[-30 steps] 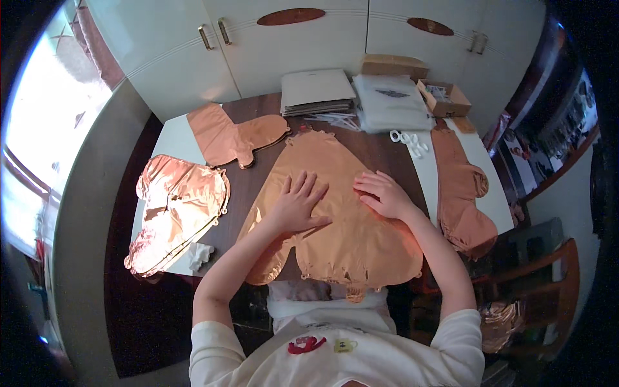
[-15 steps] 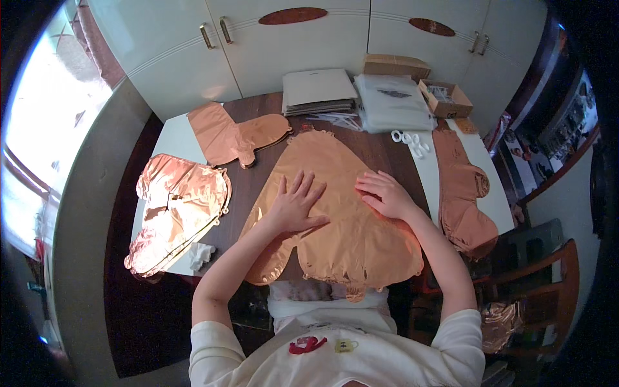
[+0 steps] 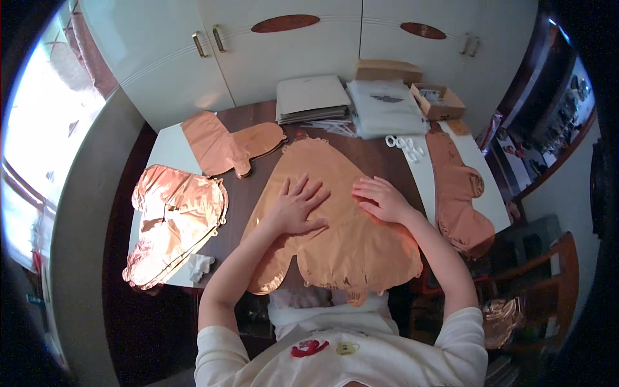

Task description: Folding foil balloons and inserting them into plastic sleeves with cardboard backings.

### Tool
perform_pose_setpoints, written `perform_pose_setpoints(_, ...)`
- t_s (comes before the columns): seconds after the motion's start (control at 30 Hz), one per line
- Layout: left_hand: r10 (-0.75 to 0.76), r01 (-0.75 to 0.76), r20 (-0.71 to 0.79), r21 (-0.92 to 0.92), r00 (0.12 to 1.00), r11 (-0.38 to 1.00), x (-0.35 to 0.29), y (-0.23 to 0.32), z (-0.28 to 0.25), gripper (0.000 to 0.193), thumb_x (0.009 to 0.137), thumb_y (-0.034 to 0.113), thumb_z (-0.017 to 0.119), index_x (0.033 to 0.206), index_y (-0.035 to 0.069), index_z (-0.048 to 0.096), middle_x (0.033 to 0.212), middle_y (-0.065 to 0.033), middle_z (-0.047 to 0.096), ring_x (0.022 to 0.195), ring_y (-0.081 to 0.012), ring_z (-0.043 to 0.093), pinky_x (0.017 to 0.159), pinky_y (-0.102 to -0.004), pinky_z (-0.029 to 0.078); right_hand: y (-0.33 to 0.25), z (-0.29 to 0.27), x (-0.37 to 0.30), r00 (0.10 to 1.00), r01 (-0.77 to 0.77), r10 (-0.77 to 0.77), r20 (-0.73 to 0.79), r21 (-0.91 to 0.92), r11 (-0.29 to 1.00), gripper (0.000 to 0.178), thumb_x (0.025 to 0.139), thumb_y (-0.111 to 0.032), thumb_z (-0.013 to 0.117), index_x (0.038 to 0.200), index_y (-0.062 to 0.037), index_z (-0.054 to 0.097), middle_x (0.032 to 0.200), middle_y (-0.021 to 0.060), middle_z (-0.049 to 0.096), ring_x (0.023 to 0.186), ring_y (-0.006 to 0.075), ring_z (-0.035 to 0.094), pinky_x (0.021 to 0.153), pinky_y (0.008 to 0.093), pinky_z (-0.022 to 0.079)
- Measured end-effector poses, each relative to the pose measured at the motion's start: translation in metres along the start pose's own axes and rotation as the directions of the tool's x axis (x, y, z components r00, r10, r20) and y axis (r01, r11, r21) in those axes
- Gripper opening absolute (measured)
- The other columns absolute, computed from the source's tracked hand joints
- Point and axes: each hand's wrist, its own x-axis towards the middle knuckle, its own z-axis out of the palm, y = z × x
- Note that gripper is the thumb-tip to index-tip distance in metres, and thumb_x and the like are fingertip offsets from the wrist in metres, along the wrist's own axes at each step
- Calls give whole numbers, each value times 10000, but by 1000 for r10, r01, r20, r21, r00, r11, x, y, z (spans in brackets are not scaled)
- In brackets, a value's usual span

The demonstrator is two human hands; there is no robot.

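A large flat rose-gold foil balloon (image 3: 345,248) lies on the brown table in front of me, its rounded lobes reaching the near edge. Spread over its left part, my left hand (image 3: 298,208) rests palm down with the fingers apart. My right hand (image 3: 383,201) lies on the upper right of the same balloon, fingers stretched out fairly close together. Neither hand grips anything. To the left are a shiny, creased foil balloon pile (image 3: 177,200) and, farther back, a stack of matte foil balloons (image 3: 209,145). More folded-looking foil balloons (image 3: 456,209) lie at the right.
At the back stand a stack of grey-white card sheets (image 3: 313,97), clear plastic bags (image 3: 387,109) and a small cardboard box (image 3: 440,103). Thin white straws (image 3: 332,126) and white ribbon rolls or rings (image 3: 401,143) lie nearer. Crumpled white tissue (image 3: 200,266) sits front left; a wooden chair (image 3: 562,284) stands right.
The whole view has shifted slightly, with the table things appearing a little lower. Both hands stay flat on the balloon in nearly the same places.
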Motion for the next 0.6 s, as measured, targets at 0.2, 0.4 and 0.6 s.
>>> perform_pose_setpoints(0.2,-10,11,-39,19,999,1000,-2,-1,3,784,788,695,429,1403,216,348,1454,-102,327,1359,-370,232,1058,-624,145,0,-18,21,977,-201,195,-87,-75,977,385,804,-349,640,1107,-115,589,1150,78,541,1101,282,483,941,418,366)
perform_pose_setpoints(0.4,-7,8,-50,15,999,1000,-2,1,2,775,785,688,438,1399,222,354,1450,-98,335,1357,-367,237,1056,-627,146,13,-26,49,862,-469,489,136,-153,870,380,721,-408,716,927,-112,598,1107,103,498,1112,293,432,919,452,353)
perform_pose_setpoints(0.6,-2,1,-68,-13,998,1000,-2,-1,4,771,783,675,448,1400,223,351,1448,-97,338,1357,-367,239,1058,-622,147,23,-24,56,825,-528,506,251,20,849,361,691,-388,747,832,-85,610,1084,116,512,1084,302,458,902,416,380)
